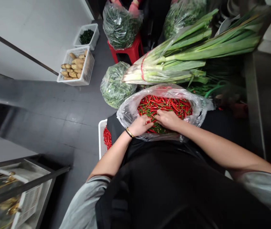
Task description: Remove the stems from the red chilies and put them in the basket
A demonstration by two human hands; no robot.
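A clear plastic bag [198,106] full of small red chillies [169,105] rests on my lap. Both hands are inside its near edge. My left hand [140,125], with a gold bangle at the wrist, has its fingers curled onto a red chilli. My right hand [167,119] is closed on chillies right beside it, fingertips almost touching the left hand. A small heap of green stems lies just under the two hands. A white basket [101,136] with more red chillies [107,138] stands on the floor below my left forearm.
A bundle of large leeks [185,57] lies behind the bag. Bags of green vegetables [114,86] sit on the floor and on a red stool [132,51]. White crates hold ginger [74,66] and greens [86,36]. Another person's pink-gloved hands [133,7] show at the top. A metal rack [18,187] is at lower left.
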